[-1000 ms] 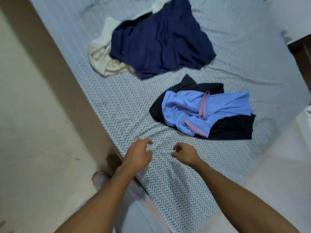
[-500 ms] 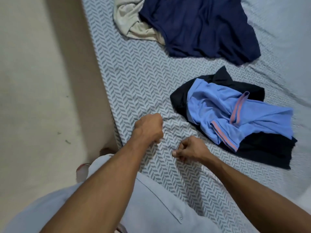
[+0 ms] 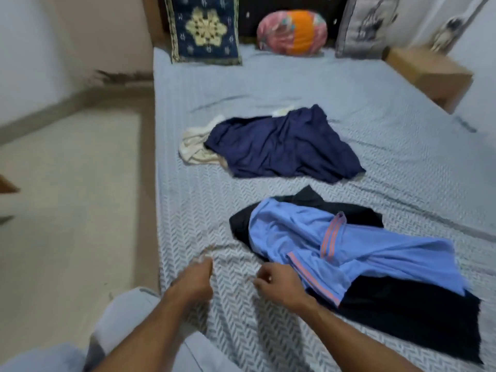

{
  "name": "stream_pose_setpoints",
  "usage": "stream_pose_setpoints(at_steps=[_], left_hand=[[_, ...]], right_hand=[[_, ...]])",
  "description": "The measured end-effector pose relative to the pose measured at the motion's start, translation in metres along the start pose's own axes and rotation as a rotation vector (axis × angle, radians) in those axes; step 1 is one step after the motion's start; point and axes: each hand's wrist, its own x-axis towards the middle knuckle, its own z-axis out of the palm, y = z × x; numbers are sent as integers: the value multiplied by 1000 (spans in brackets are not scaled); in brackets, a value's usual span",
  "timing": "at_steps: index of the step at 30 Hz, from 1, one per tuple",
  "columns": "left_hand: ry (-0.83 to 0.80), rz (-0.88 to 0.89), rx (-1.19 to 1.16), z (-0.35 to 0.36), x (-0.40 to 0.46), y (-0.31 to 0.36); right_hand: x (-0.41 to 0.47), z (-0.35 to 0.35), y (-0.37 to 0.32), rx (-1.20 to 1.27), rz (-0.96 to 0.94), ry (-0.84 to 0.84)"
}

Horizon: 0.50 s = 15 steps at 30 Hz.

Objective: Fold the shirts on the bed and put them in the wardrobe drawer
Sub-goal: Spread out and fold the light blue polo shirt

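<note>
At the bed's near edge, both hands, left (image 3: 192, 281) and right (image 3: 279, 281), pinch the bedsheet (image 3: 241, 331), fingers curled, holding no shirt. Just beyond lies the blue shirt (image 3: 349, 248) on a black one (image 3: 418, 312); farther off, the navy shirt (image 3: 281, 149). All look soft and light; shoulders seem best to take.

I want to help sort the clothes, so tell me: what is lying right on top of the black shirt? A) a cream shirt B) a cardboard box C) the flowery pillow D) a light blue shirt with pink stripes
D: the light blue shirt with pink stripes is spread over the black shirt, whose dark cloth shows around its edges on the bed.
</note>
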Motion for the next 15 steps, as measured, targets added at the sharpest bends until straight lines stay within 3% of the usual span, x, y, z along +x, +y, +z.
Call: stream_pose_setpoints(at_steps=[4, 8, 15], left_hand=[[32, 55, -14, -10, 12, 17], [106, 108, -47, -9, 28, 46], [194, 342, -184, 0, 57, 84]], right_hand=[[22, -40, 37, -227, -38, 286], [34, -55, 62, -373, 109, 69], [30, -86, 51, -101, -95, 179]])
